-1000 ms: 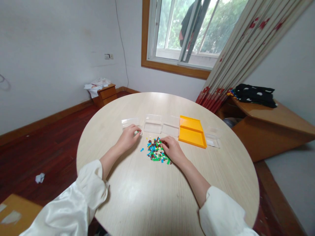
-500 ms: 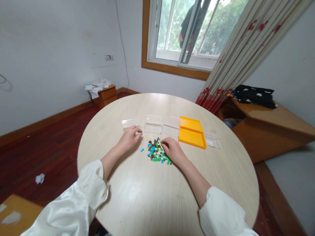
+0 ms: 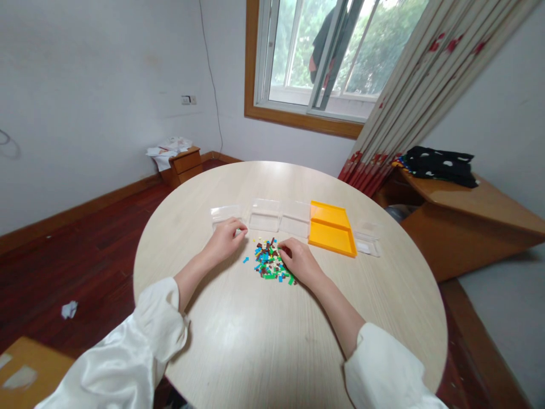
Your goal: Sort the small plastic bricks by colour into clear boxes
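Observation:
A loose heap of small toy building bricks [image 3: 269, 264] in green, blue, brown, yellow and white lies mid-table. At its right side is my right hand [image 3: 299, 261], fingers bent and closed over the heap's edge; whatever they hold is hidden. My left hand [image 3: 226, 240] is to the left of the heap, thumb and fingers pinched together; what is between them is too small to name. Behind that hand stands a clear plastic box [image 3: 225, 212], partly covered by it. One blue brick [image 3: 246, 260] lies apart, left of the heap.
Beyond the heap are two more open clear boxes [image 3: 264, 222] [image 3: 294, 227], an open yellow case [image 3: 331, 238] and a smaller clear box [image 3: 367, 245]. The round table [image 3: 238, 335] has a cabinet [image 3: 481, 216] to its right and a window behind.
Both hands stay almost in place. The left fingers have shifted very slightly, and the pale bit seen at their tips shows less now.

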`<state>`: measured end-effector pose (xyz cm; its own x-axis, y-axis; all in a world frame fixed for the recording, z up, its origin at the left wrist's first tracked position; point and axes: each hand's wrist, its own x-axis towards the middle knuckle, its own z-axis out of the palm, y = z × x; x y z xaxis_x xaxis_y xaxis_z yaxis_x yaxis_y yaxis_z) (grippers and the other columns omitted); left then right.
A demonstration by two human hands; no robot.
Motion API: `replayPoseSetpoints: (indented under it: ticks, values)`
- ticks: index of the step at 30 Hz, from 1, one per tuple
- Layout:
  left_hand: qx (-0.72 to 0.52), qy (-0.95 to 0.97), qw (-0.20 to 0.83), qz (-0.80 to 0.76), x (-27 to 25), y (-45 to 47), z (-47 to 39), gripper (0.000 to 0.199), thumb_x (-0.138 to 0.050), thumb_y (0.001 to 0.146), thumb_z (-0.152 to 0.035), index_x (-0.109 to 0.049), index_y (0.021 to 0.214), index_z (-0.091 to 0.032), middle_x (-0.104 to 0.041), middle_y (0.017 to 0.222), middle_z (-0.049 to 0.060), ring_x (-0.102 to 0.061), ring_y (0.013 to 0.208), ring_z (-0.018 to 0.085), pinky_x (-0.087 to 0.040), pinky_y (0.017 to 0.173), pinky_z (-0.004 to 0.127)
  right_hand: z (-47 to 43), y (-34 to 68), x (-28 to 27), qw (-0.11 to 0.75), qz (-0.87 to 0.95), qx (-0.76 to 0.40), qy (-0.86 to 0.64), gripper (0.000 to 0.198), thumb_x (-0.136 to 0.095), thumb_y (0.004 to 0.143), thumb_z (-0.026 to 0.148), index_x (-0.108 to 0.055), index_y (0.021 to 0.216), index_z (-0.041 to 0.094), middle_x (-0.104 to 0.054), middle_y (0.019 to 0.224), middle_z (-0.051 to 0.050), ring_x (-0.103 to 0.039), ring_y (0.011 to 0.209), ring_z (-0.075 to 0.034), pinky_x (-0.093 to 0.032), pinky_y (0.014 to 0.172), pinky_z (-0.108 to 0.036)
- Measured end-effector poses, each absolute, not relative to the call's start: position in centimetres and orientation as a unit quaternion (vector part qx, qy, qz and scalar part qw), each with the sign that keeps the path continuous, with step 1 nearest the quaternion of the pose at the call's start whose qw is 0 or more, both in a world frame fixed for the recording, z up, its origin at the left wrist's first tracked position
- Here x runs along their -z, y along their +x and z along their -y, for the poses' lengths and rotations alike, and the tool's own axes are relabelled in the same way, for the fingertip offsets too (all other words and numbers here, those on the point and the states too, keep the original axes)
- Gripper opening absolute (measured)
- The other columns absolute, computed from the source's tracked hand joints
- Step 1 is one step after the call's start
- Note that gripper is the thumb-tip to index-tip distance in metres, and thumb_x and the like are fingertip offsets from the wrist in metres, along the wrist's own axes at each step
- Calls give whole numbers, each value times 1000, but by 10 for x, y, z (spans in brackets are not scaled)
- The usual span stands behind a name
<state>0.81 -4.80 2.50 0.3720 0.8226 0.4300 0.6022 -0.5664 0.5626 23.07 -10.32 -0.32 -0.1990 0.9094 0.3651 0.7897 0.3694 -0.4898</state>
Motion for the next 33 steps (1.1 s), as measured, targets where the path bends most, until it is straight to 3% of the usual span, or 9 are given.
replayPoseSetpoints:
  ticks: [19,22,26,29,33]
  values:
    - [-372,801,203,-423,-22,12,49,18,-50,80,-23,-64,72,-14,-60,68,3,-52,63,13,-41,62,26,103,231,1,331,754,-84,-561,12,-50,74,9,-59,74,17,-61,73,-4,-55,71,-16,-44,68,-28]
    - [-386,770,282,-422,-21,15,50,18,-52,79,-24,-64,71,-13,-61,67,3,-54,63,13,-42,62,26,103,231,-1,353,754,-74,-549,11,-50,75,10,-58,74,17,-61,72,-3,-55,70,-16,-44,67,-28]
    - [-363,692,479,-399,-26,20,56,18,-59,75,-27,-64,78,-10,-63,63,3,-56,57,12,-45,59,26,109,224,-10,416,747,-46,-517,9,-51,79,14,-58,75,18,-61,73,-4,-55,70,-16,-45,66,-28]
    - [-331,627,608,-358,-30,23,62,28,-68,70,-30,-66,87,-8,-66,67,5,-60,58,13,-49,62,29,119,212,-20,454,755,-28,-473,9,-51,83,15,-57,78,19,-62,76,-4,-56,73,-16,-46,67,-28]
    - [-290,600,684,-296,-31,26,68,39,-75,66,-33,-67,94,-7,-69,72,8,-63,61,14,-51,67,30,128,199,-27,465,779,-27,-419,9,-51,85,14,-58,84,20,-63,80,-4,-57,78,-16,-47,70,-29]
